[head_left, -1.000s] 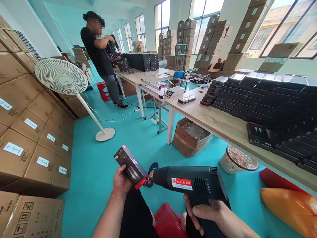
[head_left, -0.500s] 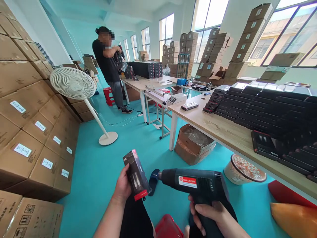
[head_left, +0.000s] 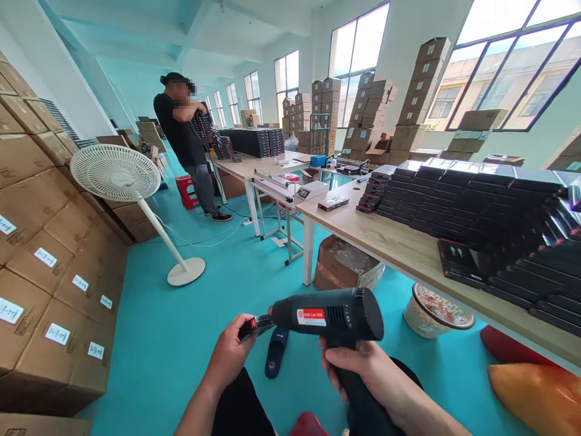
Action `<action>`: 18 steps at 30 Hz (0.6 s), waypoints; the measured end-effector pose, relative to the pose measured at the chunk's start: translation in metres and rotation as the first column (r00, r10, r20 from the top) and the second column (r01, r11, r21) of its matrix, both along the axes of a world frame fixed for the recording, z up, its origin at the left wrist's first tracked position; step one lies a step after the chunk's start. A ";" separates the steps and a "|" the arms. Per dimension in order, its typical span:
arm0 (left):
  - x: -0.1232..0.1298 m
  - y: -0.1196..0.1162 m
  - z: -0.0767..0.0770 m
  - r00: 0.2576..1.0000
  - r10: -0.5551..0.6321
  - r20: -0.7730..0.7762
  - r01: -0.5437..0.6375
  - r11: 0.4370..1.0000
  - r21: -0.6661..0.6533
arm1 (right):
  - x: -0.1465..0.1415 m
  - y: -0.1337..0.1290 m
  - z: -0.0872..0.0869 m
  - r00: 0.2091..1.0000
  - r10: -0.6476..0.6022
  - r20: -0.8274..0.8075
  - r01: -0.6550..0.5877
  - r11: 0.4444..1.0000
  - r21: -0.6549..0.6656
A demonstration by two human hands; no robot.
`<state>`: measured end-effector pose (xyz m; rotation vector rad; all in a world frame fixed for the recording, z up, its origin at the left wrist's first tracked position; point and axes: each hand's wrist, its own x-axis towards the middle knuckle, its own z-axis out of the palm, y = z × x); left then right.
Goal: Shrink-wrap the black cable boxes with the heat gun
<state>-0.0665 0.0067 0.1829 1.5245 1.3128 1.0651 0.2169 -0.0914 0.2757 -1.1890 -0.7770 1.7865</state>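
Observation:
My left hand (head_left: 232, 350) is closed on a small black box (head_left: 247, 327) with a red end, now seen edge-on. Clear wrap shows at the box's right end, close to the nozzle of the heat gun (head_left: 333, 315). Wrapped round the gun's grip is my right hand (head_left: 351, 366); the gun is dark, with a red and white label, its nozzle pointing left at the box. Whether nozzle and box touch, I cannot tell. Below them a dark slipper (head_left: 276, 353) lies on the floor.
On the right, a wooden table (head_left: 372, 227) bears stacked black boxes (head_left: 458, 200). Under it stand a carton (head_left: 340, 263) and a bin (head_left: 438, 312). A white fan (head_left: 118, 175) and stacked cartons (head_left: 59, 290) are at left. A person (head_left: 181, 142) stands by the far table.
My left hand has turned the box from face-on to edge-on. The heat gun has moved left, bringing its nozzle up to the box. The view has shifted slightly right.

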 end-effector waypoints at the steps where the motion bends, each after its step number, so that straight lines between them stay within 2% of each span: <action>1: -0.001 0.000 -0.001 0.998 0.003 -0.058 -0.001 0.999 0.032 | -0.002 0.002 0.002 1.000 -0.020 0.008 0.020 1.000 0.000; 4: -0.003 0.001 -0.005 0.984 0.013 -0.176 0.006 0.995 0.102 | -0.004 0.006 0.002 0.998 0.059 -0.006 -0.059 0.998 -0.013; 6: -0.004 0.003 -0.008 0.983 0.040 -0.177 -0.016 0.990 0.137 | -0.005 0.008 0.001 0.993 0.119 -0.004 -0.119 0.993 -0.018; 10: -0.005 0.005 -0.010 0.989 0.093 -0.118 -0.073 0.984 0.163 | -0.006 0.015 -0.004 1.000 0.017 0.008 -0.017 1.000 -0.010; 14: -0.005 0.007 -0.012 0.989 0.132 -0.062 -0.125 0.986 0.114 | -0.004 0.019 -0.009 0.991 0.125 -0.045 -0.125 0.992 0.006; 15: -0.006 0.008 -0.012 0.989 0.145 -0.043 -0.140 0.985 0.099 | -0.002 0.020 -0.010 0.993 0.116 -0.037 -0.115 0.993 0.010; 18: -0.008 0.007 -0.014 0.988 0.155 -0.005 -0.154 0.985 0.078 | 0.007 0.024 -0.014 1.000 -0.003 0.024 0.003 1.000 -0.017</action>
